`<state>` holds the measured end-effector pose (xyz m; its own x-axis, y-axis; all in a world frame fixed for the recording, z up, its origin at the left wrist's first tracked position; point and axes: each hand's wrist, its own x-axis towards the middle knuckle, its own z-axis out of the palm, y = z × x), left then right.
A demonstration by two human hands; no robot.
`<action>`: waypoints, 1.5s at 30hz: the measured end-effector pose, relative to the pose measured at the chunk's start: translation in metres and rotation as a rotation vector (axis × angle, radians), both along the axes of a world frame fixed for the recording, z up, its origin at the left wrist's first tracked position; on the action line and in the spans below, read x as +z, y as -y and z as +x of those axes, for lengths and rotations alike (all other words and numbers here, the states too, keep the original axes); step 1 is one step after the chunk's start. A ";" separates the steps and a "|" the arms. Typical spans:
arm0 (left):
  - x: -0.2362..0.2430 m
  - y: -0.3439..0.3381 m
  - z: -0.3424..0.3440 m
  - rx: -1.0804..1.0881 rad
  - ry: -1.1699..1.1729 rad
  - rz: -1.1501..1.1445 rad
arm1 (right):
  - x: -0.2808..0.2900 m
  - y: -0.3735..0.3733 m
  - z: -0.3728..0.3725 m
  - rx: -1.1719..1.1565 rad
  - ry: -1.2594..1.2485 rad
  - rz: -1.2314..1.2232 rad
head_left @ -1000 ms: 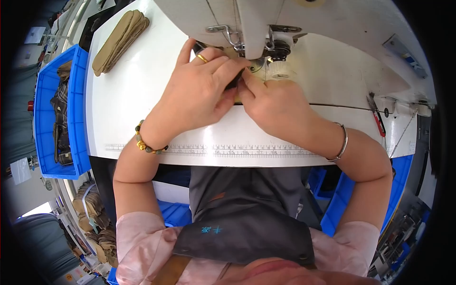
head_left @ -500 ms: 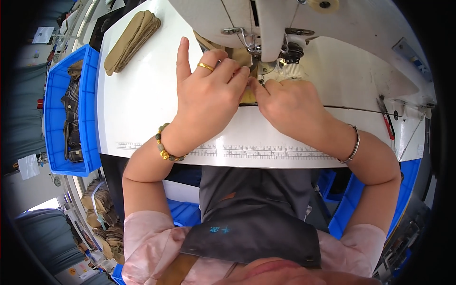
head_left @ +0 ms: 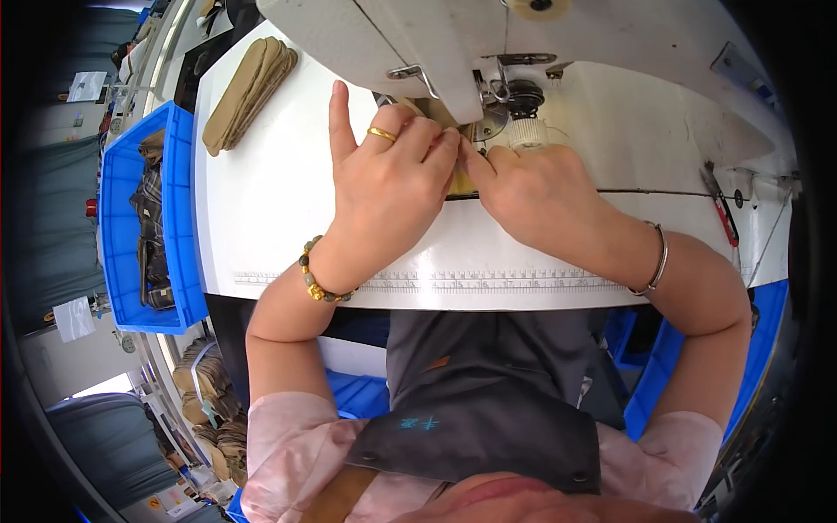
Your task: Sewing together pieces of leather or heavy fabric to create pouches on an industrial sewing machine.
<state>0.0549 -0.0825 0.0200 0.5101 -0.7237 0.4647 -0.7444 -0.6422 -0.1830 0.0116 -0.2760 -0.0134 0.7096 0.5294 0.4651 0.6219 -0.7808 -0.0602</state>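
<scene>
Both hands are at the needle area of a white sewing machine (head_left: 392,35), their fingertips meeting at the edge of a tan fabric piece (head_left: 435,111). My left hand (head_left: 392,174), with a gold ring and beaded bracelet, has its thumb and fingers closed on the fabric while the little finger sticks up. Close beside it, my right hand (head_left: 536,187) is curled, pinching the fabric's near edge with thumb and index finger. A silver bangle (head_left: 654,259) circles the right wrist. My fingers and the machine head hide most of the piece and the needle.
On the white table (head_left: 270,200), a stack of tan fabric pieces (head_left: 248,96) lies at the far left. Beyond the left edge stands a blue crate (head_left: 179,218) with dark cloth. Red-handled snippers (head_left: 724,218) lie at right. A printed ruler (head_left: 418,285) runs along the front edge.
The whole view has shifted a little, so the table and crate appear farther right and the machine head farther left. Both hands keep nearly the same pinch on the fabric.
</scene>
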 end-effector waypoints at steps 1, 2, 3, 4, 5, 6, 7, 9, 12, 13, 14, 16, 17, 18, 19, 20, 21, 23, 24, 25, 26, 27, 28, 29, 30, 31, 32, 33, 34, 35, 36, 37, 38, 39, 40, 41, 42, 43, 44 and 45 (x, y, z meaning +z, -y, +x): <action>0.001 0.001 0.000 -0.004 0.000 0.003 | -0.001 -0.001 0.000 -0.007 0.004 0.003; 0.004 0.002 0.000 0.005 -0.050 0.009 | -0.002 -0.001 0.001 -0.011 0.005 0.006; 0.006 0.004 0.000 0.014 -0.101 0.015 | -0.003 -0.001 0.001 -0.028 -0.017 -0.007; 0.008 0.006 -0.001 0.012 -0.101 0.016 | -0.004 -0.001 0.001 -0.045 -0.039 -0.020; 0.010 0.007 -0.001 0.052 -0.130 0.011 | -0.005 -0.001 0.002 -0.047 -0.039 -0.020; 0.011 0.008 -0.001 0.092 -0.160 0.006 | -0.006 -0.001 0.002 -0.059 -0.039 -0.007; 0.011 0.007 0.001 0.092 -0.159 0.007 | -0.006 -0.002 0.002 -0.069 -0.037 0.006; 0.011 0.002 0.009 0.046 -0.103 0.009 | -0.004 -0.002 0.002 -0.075 -0.040 -0.016; 0.006 -0.003 0.017 -0.054 -0.120 -0.038 | -0.003 -0.001 0.002 -0.064 -0.056 -0.031; 0.005 -0.002 0.018 -0.054 -0.121 -0.037 | -0.003 -0.001 0.002 -0.048 -0.070 -0.024; 0.005 0.000 0.017 -0.079 -0.139 -0.010 | -0.001 0.000 0.002 -0.048 -0.072 -0.023; 0.004 0.001 0.019 -0.105 -0.158 0.018 | 0.003 0.000 0.001 -0.036 -0.105 0.004; 0.004 0.002 0.021 -0.117 -0.274 -0.041 | 0.004 -0.001 0.001 -0.037 -0.106 0.004; 0.004 0.002 0.024 -0.128 -0.389 -0.100 | 0.004 -0.001 0.001 -0.045 -0.102 0.015; 0.002 0.001 0.025 -0.129 -0.389 -0.098 | 0.004 -0.002 0.002 -0.052 -0.097 0.026; -0.001 -0.002 0.027 -0.126 -0.456 -0.169 | 0.004 -0.001 0.001 -0.053 -0.097 0.028; -0.002 -0.003 0.028 -0.122 -0.522 -0.240 | 0.005 -0.001 0.001 -0.052 -0.100 0.004; 0.000 -0.002 0.028 -0.118 -0.532 -0.233 | 0.004 0.000 0.001 -0.055 -0.105 -0.021; 0.001 -0.001 0.027 -0.112 -0.541 -0.228 | 0.004 0.002 0.000 -0.046 -0.094 -0.032; -0.001 -0.002 0.027 -0.110 -0.542 -0.228 | 0.003 0.001 0.001 -0.033 -0.083 -0.043; -0.004 -0.002 0.027 -0.115 -0.473 -0.237 | 0.003 0.001 0.001 -0.032 -0.084 -0.043; -0.006 -0.002 0.026 -0.119 -0.403 -0.246 | 0.004 0.000 0.001 -0.029 -0.105 -0.038; -0.004 0.000 0.024 -0.117 -0.403 -0.245 | 0.005 0.001 0.000 -0.027 -0.124 -0.031; -0.001 0.001 0.021 -0.121 -0.285 -0.201 | 0.005 0.001 0.000 -0.025 -0.124 -0.030; 0.001 0.001 0.019 -0.124 -0.167 -0.156 | 0.005 0.002 0.000 -0.021 -0.135 -0.051; 0.002 0.000 0.018 -0.124 -0.166 -0.156 | 0.006 0.002 0.000 -0.020 -0.144 -0.073; 0.002 -0.001 0.016 -0.114 -0.132 -0.115 | 0.006 0.002 -0.001 -0.019 -0.142 -0.073; 0.002 -0.002 0.015 -0.105 -0.098 -0.074 | 0.007 0.003 -0.001 -0.016 -0.129 -0.063; 0.003 -0.002 0.013 -0.105 -0.097 -0.073 | 0.008 0.003 -0.002 -0.013 -0.117 -0.053; 0.004 -0.003 0.011 -0.082 -0.114 -0.031 | 0.008 0.003 -0.002 -0.014 -0.117 -0.052; 0.005 -0.002 0.010 -0.059 -0.130 0.011 | 0.008 0.003 -0.002 -0.009 -0.114 -0.059; 0.006 -0.001 0.009 -0.060 -0.131 0.011 | 0.009 0.003 -0.002 -0.004 -0.112 -0.067; 0.006 0.000 0.008 -0.066 -0.118 0.041 | 0.009 0.003 -0.002 -0.005 -0.112 -0.068; 0.006 0.002 0.007 -0.072 -0.105 0.070 | 0.009 0.003 -0.002 -0.004 -0.104 -0.065; 0.006 0.003 0.006 -0.071 -0.104 0.071 | 0.009 0.003 -0.002 -0.001 -0.094 -0.062; 0.006 0.004 0.005 -0.080 -0.078 0.061 | 0.010 0.003 -0.002 0.000 -0.094 -0.061; 0.005 0.005 0.004 -0.089 -0.053 0.051 | 0.011 0.004 -0.002 0.016 -0.084 -0.046; 0.004 0.005 0.004 -0.087 -0.054 0.052 | 0.012 0.003 -0.002 0.033 -0.075 -0.030; 0.002 0.005 0.005 -0.103 -0.041 0.023 | 0.012 0.003 -0.002 0.035 -0.076 -0.029; 0.001 0.005 0.006 -0.118 -0.028 -0.005 | 0.012 0.003 -0.002 0.039 -0.078 -0.025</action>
<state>0.0605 -0.0874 0.0209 0.4340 -0.7772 0.4557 -0.8197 -0.5505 -0.1582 0.0093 -0.2787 -0.0015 0.7216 0.5683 0.3955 0.6464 -0.7576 -0.0907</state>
